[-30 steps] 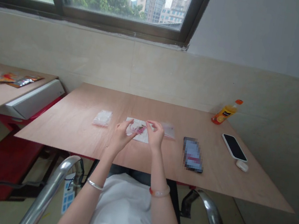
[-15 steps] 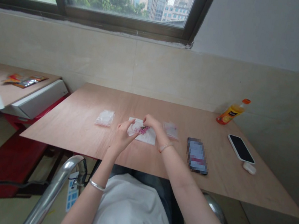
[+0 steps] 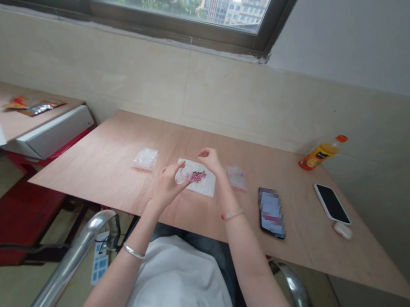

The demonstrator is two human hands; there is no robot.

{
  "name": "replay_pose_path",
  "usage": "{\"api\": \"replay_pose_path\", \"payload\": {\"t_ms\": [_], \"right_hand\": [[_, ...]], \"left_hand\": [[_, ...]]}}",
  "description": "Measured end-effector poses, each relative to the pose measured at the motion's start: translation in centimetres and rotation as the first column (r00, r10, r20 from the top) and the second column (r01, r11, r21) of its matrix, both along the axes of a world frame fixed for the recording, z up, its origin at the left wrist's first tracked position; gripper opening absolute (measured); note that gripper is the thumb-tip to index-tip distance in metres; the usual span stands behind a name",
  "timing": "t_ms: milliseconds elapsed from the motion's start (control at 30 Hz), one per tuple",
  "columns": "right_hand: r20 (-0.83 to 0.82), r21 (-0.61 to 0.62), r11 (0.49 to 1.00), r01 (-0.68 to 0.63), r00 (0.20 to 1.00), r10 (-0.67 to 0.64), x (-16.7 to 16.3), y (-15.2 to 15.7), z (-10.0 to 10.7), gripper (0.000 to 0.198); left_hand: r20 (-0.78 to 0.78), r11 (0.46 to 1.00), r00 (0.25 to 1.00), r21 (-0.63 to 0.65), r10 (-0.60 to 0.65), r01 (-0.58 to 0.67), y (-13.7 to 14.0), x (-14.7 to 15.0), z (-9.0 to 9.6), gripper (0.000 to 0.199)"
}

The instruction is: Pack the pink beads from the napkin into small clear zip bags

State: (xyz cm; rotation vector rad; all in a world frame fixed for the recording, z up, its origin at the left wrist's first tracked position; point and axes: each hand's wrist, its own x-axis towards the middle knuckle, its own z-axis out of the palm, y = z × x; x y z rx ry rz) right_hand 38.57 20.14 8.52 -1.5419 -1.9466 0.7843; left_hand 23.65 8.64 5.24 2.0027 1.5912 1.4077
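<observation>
My left hand (image 3: 169, 184) is over the left edge of a white sheet (image 3: 205, 189), its thumb and forefinger held apart in a curve. Beside the thumb tip, a small cluster of pink beads (image 3: 198, 176) with dark bits shows against the sheet. Whether the thumb touches the beads I cannot tell. Something pale and pinkish lies between thumb and forefinger, too faint to name. Above the sheet's far right corner, my right hand (image 3: 211, 160) has its fingertips pressed together. Anything between them is too small to make out.
Clear packets lie left (image 3: 145, 159) and right (image 3: 236, 177) of the sheet. Farther right are a pixelated phone (image 3: 272, 213), a white-edged phone (image 3: 332, 203), a small white case (image 3: 342, 230) and an orange drink bottle (image 3: 318, 155). A chair's metal armrest (image 3: 90, 239) stands below the table.
My right hand has risen slightly away from the bead cluster, leaving more of the sheet visible. My left hand keeps nearly the same pose. The view has shifted a little.
</observation>
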Motion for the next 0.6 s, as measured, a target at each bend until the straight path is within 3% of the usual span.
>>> {"api": "replay_pose_path", "payload": {"t_ms": [100,167,233,433,600], "right_hand": [[-0.211,0.024,0.991,-0.132,0.968,0.134,0.1,-1.5,2.3,0.012],[-0.376,0.031,0.966,-0.257,0.893,0.249,0.3,-2.9,3.6,0.011],[-0.440,0.038,0.948,-0.316,0.846,0.300,0.4,-4.4,4.2,0.012],[-0.322,0.053,0.979,-0.198,0.924,0.204,0.6,-7.5,3.9,0.015],[-0.237,0.022,0.958,-0.285,0.930,0.282,1.2,-9.1,3.4,0.014]], "left_hand": [[0.010,1.000,1.000,-0.015,-0.007,0.007,-0.2,0.3,0.4,0.048],[0.018,1.000,1.000,-0.021,-0.015,0.015,-0.3,0.5,0.7,0.048],[0.026,1.000,0.999,-0.015,-0.018,0.019,-0.4,0.6,0.9,0.049],[0.025,1.000,1.000,0.023,-0.010,0.010,-0.3,0.6,0.7,0.051],[0.034,0.999,0.999,0.035,-0.013,0.012,-0.3,0.5,0.8,0.048]]}}
